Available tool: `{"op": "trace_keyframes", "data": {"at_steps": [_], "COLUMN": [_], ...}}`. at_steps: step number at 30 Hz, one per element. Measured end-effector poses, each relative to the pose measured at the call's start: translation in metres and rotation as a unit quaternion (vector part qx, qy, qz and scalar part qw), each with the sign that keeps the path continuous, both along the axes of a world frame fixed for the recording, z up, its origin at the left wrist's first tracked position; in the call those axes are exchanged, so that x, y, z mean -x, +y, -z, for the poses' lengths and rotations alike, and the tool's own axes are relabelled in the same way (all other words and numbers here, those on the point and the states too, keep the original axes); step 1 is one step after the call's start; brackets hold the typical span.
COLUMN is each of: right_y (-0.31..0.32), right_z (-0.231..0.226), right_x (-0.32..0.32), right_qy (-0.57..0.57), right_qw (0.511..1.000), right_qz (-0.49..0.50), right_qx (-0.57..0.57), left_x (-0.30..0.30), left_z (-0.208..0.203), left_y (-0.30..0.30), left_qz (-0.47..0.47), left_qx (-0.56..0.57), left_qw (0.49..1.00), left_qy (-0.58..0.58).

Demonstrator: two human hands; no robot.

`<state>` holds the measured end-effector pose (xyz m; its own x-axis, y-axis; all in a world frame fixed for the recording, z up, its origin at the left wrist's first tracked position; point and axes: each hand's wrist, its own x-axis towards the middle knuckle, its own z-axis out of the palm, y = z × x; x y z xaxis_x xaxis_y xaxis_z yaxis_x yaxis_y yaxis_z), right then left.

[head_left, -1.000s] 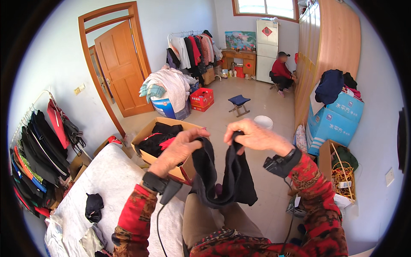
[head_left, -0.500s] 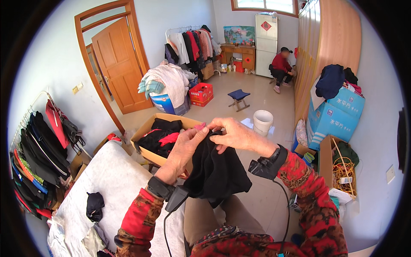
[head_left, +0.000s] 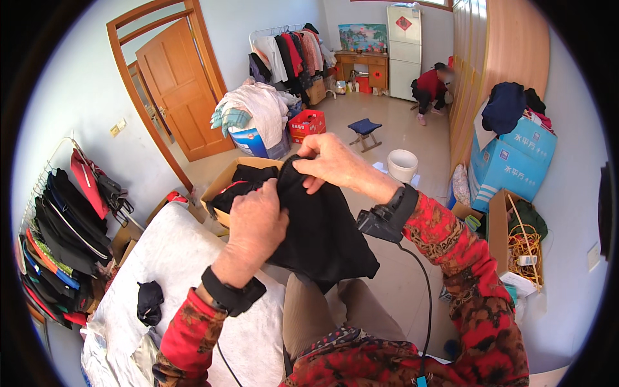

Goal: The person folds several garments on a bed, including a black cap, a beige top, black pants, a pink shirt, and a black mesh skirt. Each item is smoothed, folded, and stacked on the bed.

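Note:
A black garment [head_left: 322, 229] hangs in front of my lap, its folds reaching down over my knees. Its exact kind is hard to make out. My right hand [head_left: 342, 161] pinches the top edge between thumb and fingers. Lower and to the left, my left hand [head_left: 255, 216] is closed on the garment's left side, knuckles toward me, its fingertips hidden. Just beyond my left hand stands an open cardboard box [head_left: 214, 187] with black and red clothes inside.
To my left is a pale-covered bed [head_left: 187, 264] with a small black cloth item [head_left: 149, 303]. A folding stool [head_left: 365, 132] and white bucket [head_left: 402, 166] stand ahead. Blue cartons [head_left: 509, 168] are stacked on the right. A person [head_left: 431, 90] squats by the wardrobe.
My hands have moved apart along the garment: the right has risen, the left has dropped and turned knuckles-up. More of the cloth now hangs spread between them.

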<state>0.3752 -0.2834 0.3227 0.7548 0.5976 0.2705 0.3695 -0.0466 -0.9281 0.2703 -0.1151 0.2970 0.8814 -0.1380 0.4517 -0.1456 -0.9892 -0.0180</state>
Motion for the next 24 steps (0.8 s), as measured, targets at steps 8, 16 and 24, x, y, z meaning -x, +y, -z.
{"op": "trace_keyframes", "data": {"at_steps": [8, 16, 24], "right_y": [0.012, 0.014, 0.017], "right_z": [-0.033, -0.006, 0.139], "right_x": [-0.008, -0.012, 0.013], "right_qy": [-0.008, -0.124, -0.121], "right_qw": [0.996, 0.976, 0.980], "right_qz": [-0.055, 0.057, -0.092], "right_qx": [-0.071, -0.169, 0.128], "left_x": [-0.021, -0.027, 0.079], "left_z": [-0.031, -0.088, -0.108], "left_y": [0.037, 0.074, 0.144], "left_qz": [0.057, 0.071, -0.028], "left_qx": [0.125, 0.369, 0.583], "left_qw": [0.988, 0.926, 0.810], "left_qy": [-0.077, -0.039, -0.062]}}
